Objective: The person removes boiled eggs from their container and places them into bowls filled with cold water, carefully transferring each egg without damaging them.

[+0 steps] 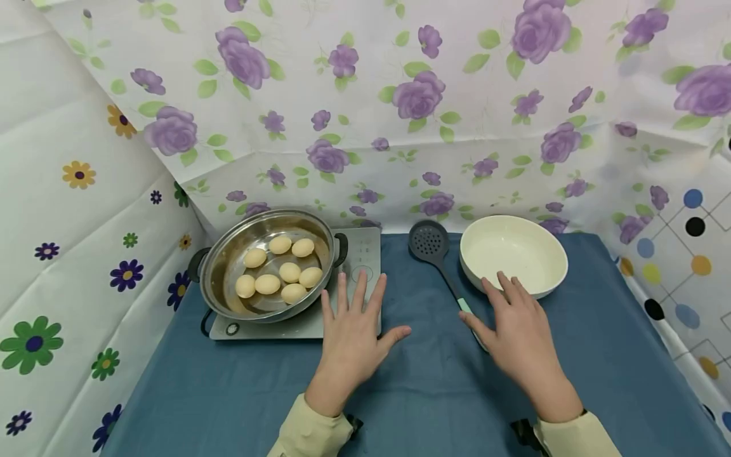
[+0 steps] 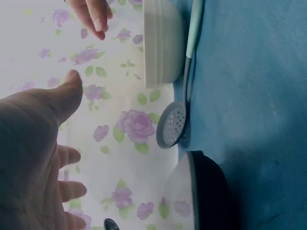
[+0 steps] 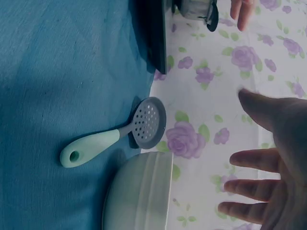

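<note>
My left hand (image 1: 355, 336) hovers with spread fingers by the right edge of an induction cooktop (image 1: 363, 254). On that cooktop sits a steel pot (image 1: 225, 304) with black handles, holding several pale eggs (image 1: 267, 284) in its bottom. A grey slotted skimmer (image 1: 428, 241) with a mint-green handle lies on the cloth between the two hands. My right hand (image 1: 522, 336) is held above the cloth, fingers extended, in front of a cream bowl (image 1: 514, 251); its hand covers part of the bowl's near rim and the skimmer's handle end. Neither hand holds anything.
A blue cloth (image 1: 428, 393) covers the table. Behind it hangs a white sheet with purple roses (image 1: 419, 95). Flower-patterned cloth (image 1: 80, 254) borders the left side, and dotted cloth (image 1: 679, 273) borders the right.
</note>
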{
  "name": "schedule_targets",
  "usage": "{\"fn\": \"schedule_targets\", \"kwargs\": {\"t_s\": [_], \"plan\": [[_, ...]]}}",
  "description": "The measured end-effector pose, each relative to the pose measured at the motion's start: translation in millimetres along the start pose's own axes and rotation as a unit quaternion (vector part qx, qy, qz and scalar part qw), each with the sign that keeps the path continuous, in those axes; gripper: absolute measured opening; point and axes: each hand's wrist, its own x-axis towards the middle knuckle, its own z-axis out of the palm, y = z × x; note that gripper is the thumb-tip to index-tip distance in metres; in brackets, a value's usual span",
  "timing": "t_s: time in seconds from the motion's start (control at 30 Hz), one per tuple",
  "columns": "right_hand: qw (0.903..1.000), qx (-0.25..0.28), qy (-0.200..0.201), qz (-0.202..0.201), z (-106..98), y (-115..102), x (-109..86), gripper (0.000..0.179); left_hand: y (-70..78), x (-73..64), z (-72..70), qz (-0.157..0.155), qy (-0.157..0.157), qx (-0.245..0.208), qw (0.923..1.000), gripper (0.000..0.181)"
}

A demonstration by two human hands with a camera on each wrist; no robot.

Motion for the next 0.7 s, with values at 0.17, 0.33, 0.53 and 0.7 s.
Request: {"fn": "schedule_targets", "kwargs": {"t_s": [0.17,0.33,0.53,0.7], "plan": [[0.9982,0.044,0.039,0.013,-2,-4,3.0,0.054,1.9,2.2,-8.7,0.036,0.035,-0.028,0.9984,0.076],[0.9960,0.067,-0.012,0.059,0,-4,5.6,0.054,0.7,5.9,-15.3,0.062,0.056,-0.050,0.9953,0.054],[0.9904,0.072,-0.065,0.098,10,4,7.1,0.055,-2.1,8.9,-11.9,0.085,0.082,-0.057,0.9914,0.040],[0.9852,0.056,-0.104,0.124,25,11,6.9,0.059,-3.5,8.3,-3.0,0.095,0.087,-0.063,0.9896,0.036]]}}
